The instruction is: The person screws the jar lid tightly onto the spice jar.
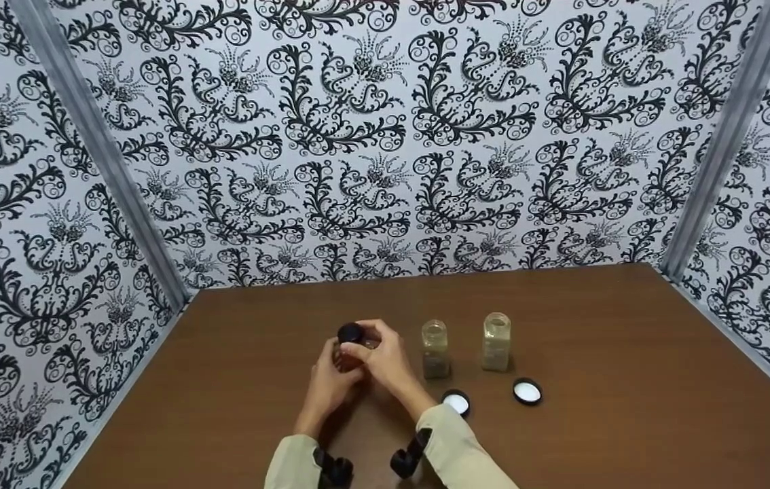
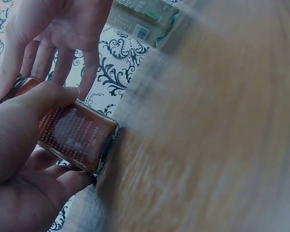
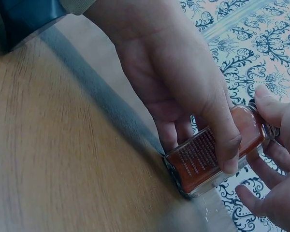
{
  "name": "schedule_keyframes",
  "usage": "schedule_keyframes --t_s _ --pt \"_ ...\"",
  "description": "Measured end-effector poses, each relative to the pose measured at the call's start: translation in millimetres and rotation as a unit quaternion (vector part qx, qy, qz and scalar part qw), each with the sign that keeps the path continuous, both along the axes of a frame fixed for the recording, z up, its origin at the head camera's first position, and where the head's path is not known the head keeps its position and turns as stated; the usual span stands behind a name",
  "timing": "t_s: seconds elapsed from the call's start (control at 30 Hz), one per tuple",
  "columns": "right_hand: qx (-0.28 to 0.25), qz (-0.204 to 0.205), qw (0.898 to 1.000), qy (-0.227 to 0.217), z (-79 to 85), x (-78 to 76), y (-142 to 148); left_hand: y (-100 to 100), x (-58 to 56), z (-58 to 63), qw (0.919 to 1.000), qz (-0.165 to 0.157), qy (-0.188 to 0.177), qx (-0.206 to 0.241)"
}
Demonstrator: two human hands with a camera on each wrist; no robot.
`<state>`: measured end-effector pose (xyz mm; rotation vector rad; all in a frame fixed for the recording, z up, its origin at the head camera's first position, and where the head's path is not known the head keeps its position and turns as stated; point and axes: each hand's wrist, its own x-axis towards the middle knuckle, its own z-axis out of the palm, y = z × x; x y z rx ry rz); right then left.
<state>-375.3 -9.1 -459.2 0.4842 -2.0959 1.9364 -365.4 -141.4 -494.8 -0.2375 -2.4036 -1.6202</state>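
Note:
A square glass spice jar (image 2: 75, 130) of red-orange powder, with printed text on its side and a black cap (image 1: 351, 333), is held tilted in the left wrist view. My left hand (image 1: 332, 385) grips its lower body, the thumb across one face. At the cap end is my right hand (image 1: 385, 353), its thumb by the cap and its fingers (image 2: 63, 65) fairly straight and spread. Whether the thumb presses on the cap, I cannot tell. To the right stand two uncapped glass jars, one with dark contents (image 1: 435, 356), the other with paler contents (image 1: 496, 346).
Two black lids with white liners lie on the brown table (image 1: 595, 339): one lid (image 1: 456, 403) near my right forearm, the other lid (image 1: 527, 391) farther right. Patterned black-and-white walls (image 1: 385, 136) enclose the table at the back and sides.

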Motion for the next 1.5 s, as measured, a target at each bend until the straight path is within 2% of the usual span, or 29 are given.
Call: schedule_keyframes --t_s 0.1,0.17,0.53,0.7,0.83,0.93,1.17,1.5 --pt "0.006 -0.007 1.000 -0.002 -0.1 -1.0 -0.9 -0.2 0.0 1.0 1.0000 0.001 0.000 0.000" --pt "0.002 -0.009 1.000 -0.002 -7.3 -6.5 -1.1 -0.2 0.4 1.3 1.0000 0.001 0.001 -0.003" --pt "0.041 -0.054 0.997 -0.029 -6.6 -2.6 -5.2 -1.7 1.1 0.4 1.0000 -0.001 -0.002 -0.003" --pt "0.050 -0.023 0.998 -0.040 -3.9 -2.7 -0.2 -2.1 0.9 0.2 0.9999 0.001 0.004 -0.011" --pt "0.052 0.027 0.998 -0.032 -1.7 -2.5 5.1 -1.7 1.3 1.3 0.9999 -0.001 -0.004 -0.015" --pt "0.057 0.049 0.997 -0.018 -1.8 -2.4 7.2 -1.0 1.6 1.3 0.9999 -0.005 -0.009 -0.009" --pt "0.038 0.054 0.998 0.023 -5.9 -4.8 4.2 -1.1 0.5 0.2 1.0000 0.003 -0.002 -0.008" --pt "0.014 0.042 0.999 0.009 -10.0 -6.0 2.8 -0.9 -0.3 -0.7 1.0000 0.003 -0.007 0.003"
